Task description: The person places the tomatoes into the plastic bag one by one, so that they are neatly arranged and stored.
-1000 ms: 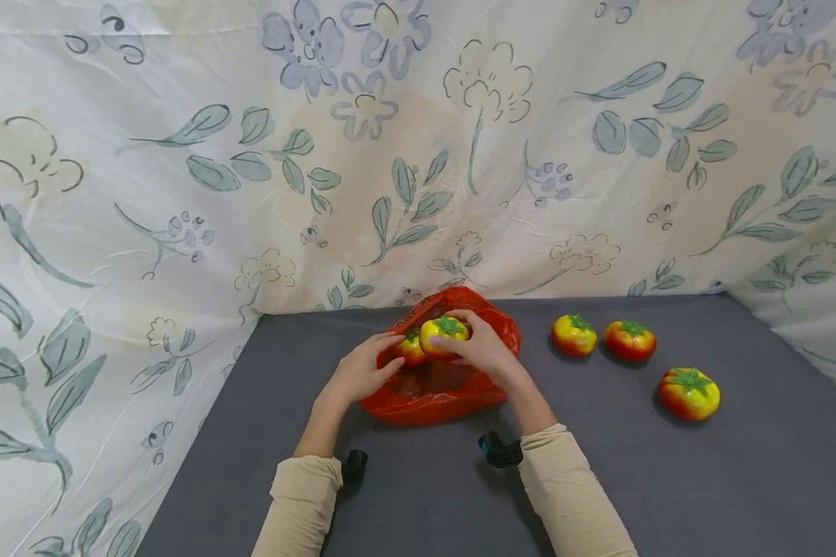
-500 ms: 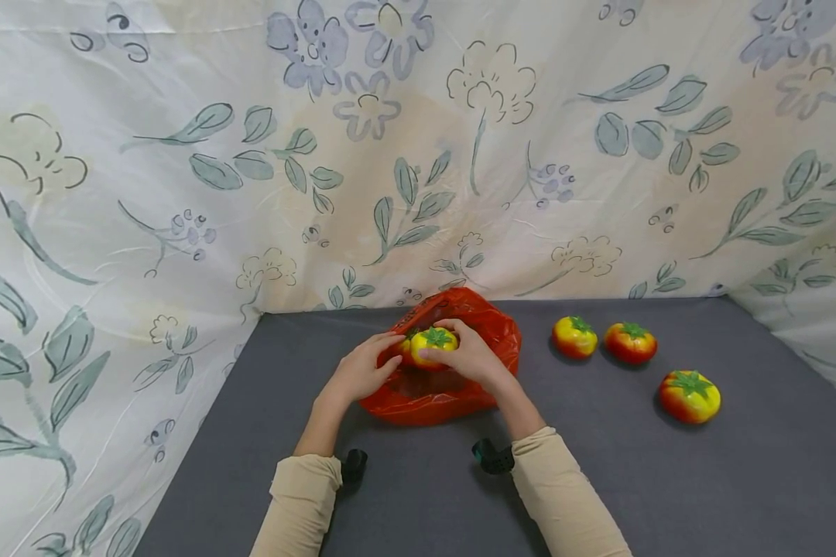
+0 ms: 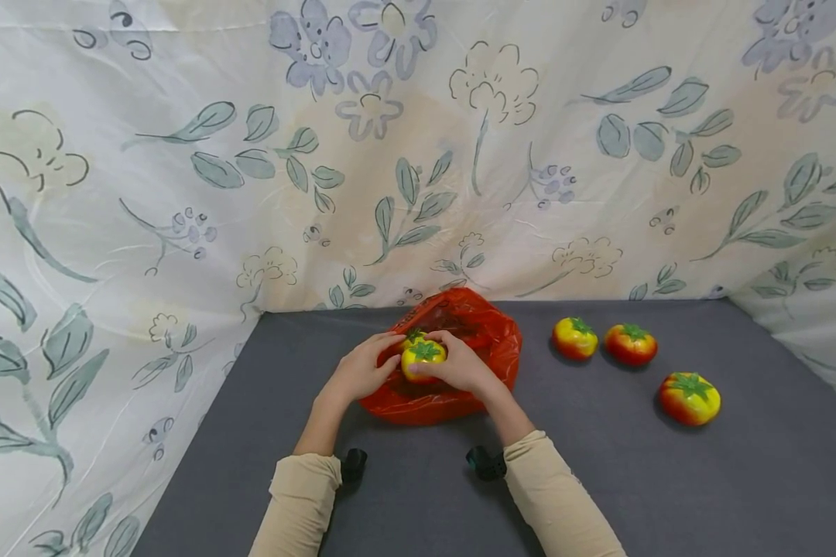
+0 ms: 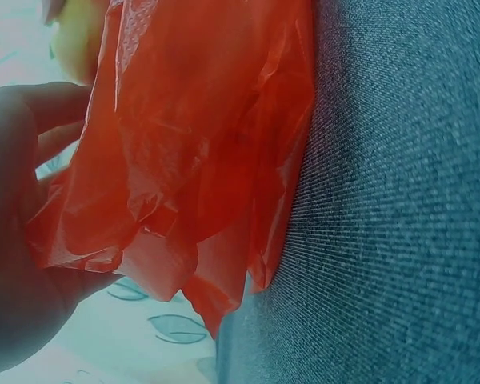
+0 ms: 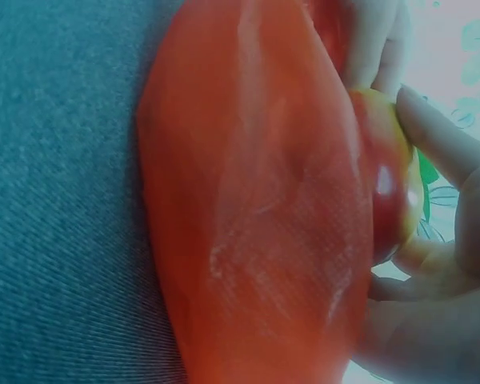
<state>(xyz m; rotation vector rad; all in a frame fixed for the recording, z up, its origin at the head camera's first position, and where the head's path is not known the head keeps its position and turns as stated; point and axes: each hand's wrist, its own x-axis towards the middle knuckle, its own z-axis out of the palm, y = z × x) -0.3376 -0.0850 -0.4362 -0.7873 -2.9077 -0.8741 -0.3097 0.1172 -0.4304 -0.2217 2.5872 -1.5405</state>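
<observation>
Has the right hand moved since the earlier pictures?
Yes: in the head view, the right hand has moved left and slightly down relative to the bag.

Cloth-screened tabletop, like a small filming booth; home or lab, cannot tell.
Basis: dark grey table (image 3: 669,487), its top showing a ribbed fabric weave in the left wrist view. Pale cloth (image 3: 418,147) with a leaf-and-flower print hangs behind the table's far edge and along its left and right sides, creased, hiding the room beyond. Over the table's near part, small black devices (image 3: 486,464) sit at the person's sleeves (image 3: 560,499), consistent with wrist cameras. Lighting over the table fairly even.
</observation>
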